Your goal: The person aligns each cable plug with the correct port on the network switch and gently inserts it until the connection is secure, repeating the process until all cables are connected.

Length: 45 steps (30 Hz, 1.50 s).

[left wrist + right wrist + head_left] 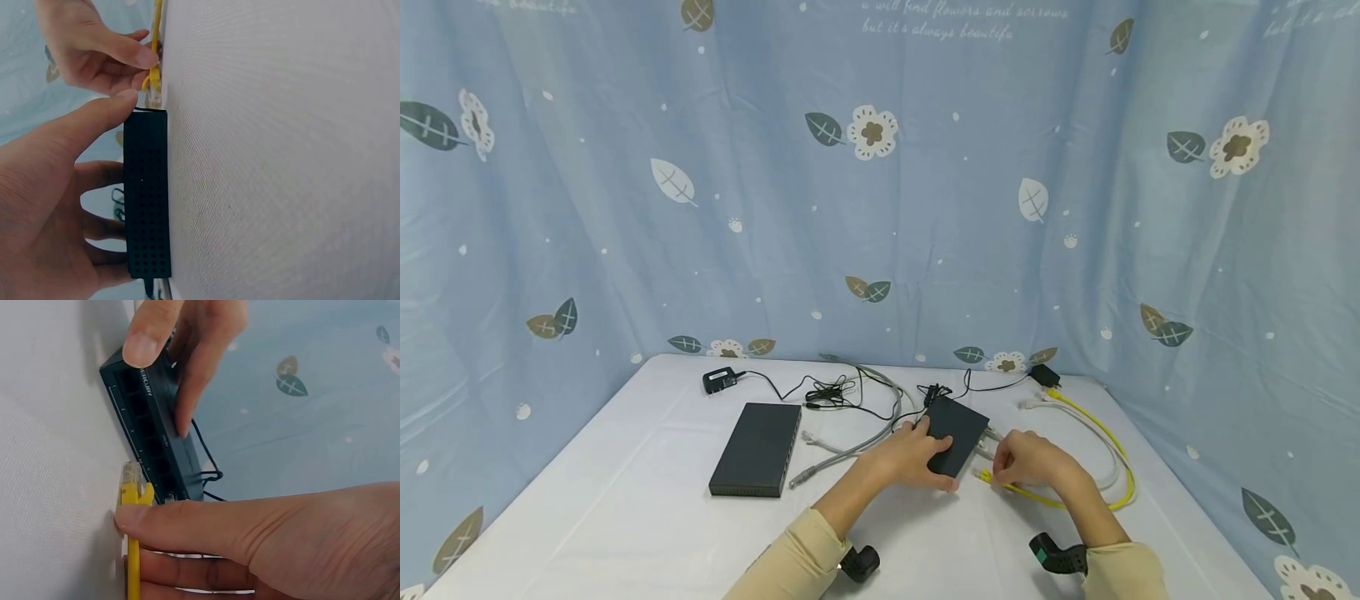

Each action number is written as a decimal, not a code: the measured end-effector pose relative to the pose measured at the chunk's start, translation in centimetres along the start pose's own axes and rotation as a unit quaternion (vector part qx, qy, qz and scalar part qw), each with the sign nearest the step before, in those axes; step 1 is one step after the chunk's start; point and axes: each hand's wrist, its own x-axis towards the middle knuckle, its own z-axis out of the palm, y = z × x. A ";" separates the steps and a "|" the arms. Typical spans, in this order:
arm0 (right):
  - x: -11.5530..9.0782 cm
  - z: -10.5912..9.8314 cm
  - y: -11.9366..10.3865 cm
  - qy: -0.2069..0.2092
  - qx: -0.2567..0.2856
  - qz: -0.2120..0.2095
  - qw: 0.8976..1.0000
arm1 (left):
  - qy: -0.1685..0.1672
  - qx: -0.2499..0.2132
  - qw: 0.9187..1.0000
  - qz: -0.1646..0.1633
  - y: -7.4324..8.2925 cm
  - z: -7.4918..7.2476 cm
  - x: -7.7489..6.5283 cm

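Note:
A small black network switch (958, 425) lies on the table, its row of ports facing my right hand. My left hand (904, 457) holds it, fingers over the top and thumb at the port-side corner. Between thumb and fingers, my right hand (1033, 460) pinches a yellow network cable (133, 550) just behind its plug. That clear plug (130, 470) points at the ports and is close in front of them. Pale cables (984, 452) run up to the port side, partly hidden by my right hand. A thin black cord leaves the switch's opposite side.
Left of the switch lies a larger black box (756, 450). Behind it are a black power adapter (720, 380) and a bundled black cord (829, 393). A grey network cable (850, 452) curves between the boxes. Another adapter (1045, 376) sits at the back right, near a white cable (1097, 433).

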 end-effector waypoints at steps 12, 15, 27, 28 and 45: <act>0.5 0.6 0.3 0.005 -0.015 0.018 1.000 | -0.002 -0.003 1.000 -0.002 0.0 -0.1 0.0; 0.4 0.5 0.2 0.009 -0.017 0.019 1.000 | -0.001 -0.007 1.000 -0.004 -0.1 -0.1 0.0; 0.5 0.1 -0.2 0.030 0.007 0.015 0.999 | 0.004 -0.009 1.000 0.009 -0.1 -0.2 -0.1; 0.6 0.2 -0.2 0.030 0.015 0.016 0.999 | 0.005 -0.008 1.000 0.011 -0.1 -0.2 -0.1; 0.8 0.7 -0.5 0.017 0.026 0.023 0.999 | 0.001 -0.018 1.000 0.002 0.0 -0.1 0.0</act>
